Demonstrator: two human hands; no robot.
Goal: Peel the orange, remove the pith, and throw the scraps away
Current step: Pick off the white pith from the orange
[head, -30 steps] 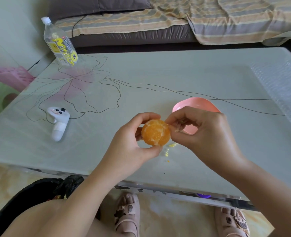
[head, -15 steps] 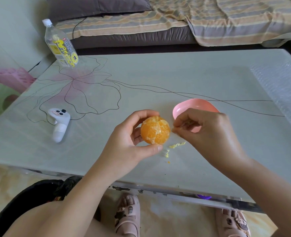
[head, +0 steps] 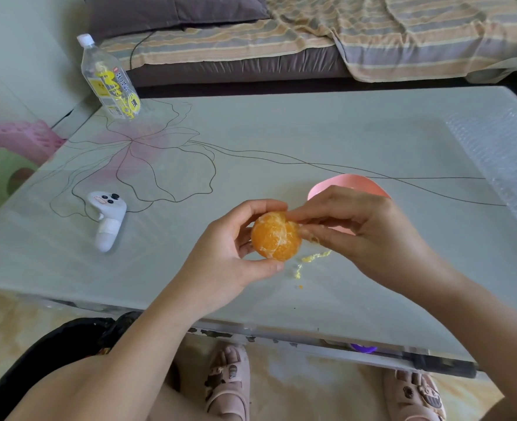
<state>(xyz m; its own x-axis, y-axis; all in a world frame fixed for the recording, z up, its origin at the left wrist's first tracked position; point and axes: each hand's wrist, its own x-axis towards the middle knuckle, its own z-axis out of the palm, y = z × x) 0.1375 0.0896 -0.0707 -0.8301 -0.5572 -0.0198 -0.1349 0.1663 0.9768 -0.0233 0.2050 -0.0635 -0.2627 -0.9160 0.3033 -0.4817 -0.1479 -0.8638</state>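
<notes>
L hand cups peeled orange, R hand pinches pith at its top-right; we'd pull w/ the segment, drop scraps by bowl.

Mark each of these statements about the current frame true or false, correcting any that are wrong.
1. The left hand holds the orange above the table. True.
2. The orange still has its full outer peel on. False: the peel is off, the segments show, with some white pith left.
3. The right hand pinches at the top right of the orange. True.
4. The pink bowl lies left of the white controller. False: it is far to the right, partly behind the right hand.
5. Small pith scraps lie on the table below the orange. True.
6. The plastic bottle lies on its side. False: it stands upright at the far left corner.
</notes>
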